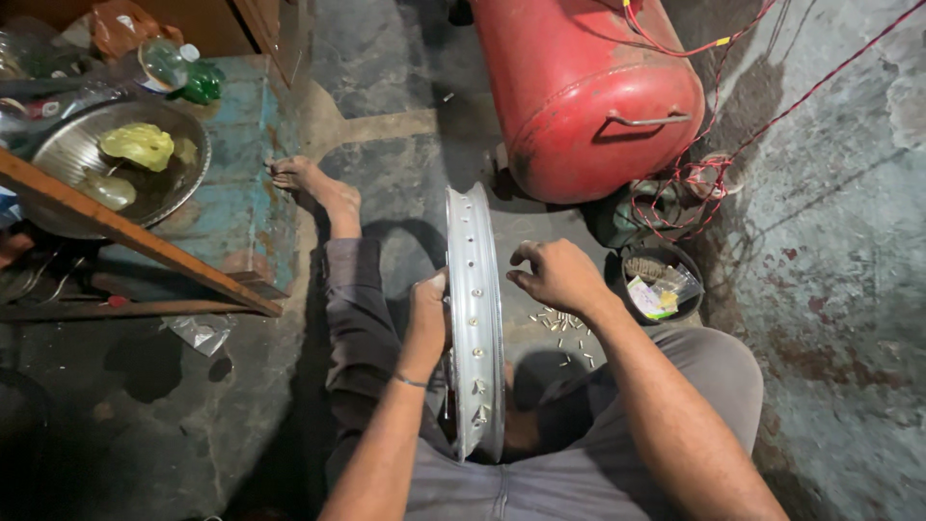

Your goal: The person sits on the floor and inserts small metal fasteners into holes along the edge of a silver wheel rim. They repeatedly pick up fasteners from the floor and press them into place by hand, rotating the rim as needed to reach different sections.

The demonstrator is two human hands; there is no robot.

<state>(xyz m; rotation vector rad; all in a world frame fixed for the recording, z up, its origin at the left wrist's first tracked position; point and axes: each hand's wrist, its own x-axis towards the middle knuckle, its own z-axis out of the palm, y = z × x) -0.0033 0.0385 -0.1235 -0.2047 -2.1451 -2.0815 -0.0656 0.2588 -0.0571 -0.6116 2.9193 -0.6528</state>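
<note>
A silver spoked-wheel rim (474, 289) stands upright on edge between my legs, its outer face dotted with spoke holes and a few nipples near the bottom. My left hand (427, 314) grips the rim's left side about halfway up. My right hand (557, 275) hovers just right of the rim, fingers curled with thumb and forefinger pinched; whether a small part sits between them I cannot tell. Several small metal nipples (562, 328) lie scattered on the floor under that hand.
A red air tank (588, 96) with red wires lies ahead. A small black bowl (661, 285) of parts sits to the right. On the left stand a blue box (246, 193), a steel basin (116, 164) and an orange metal bar (145, 241). My bare foot (313, 183) stretches forward.
</note>
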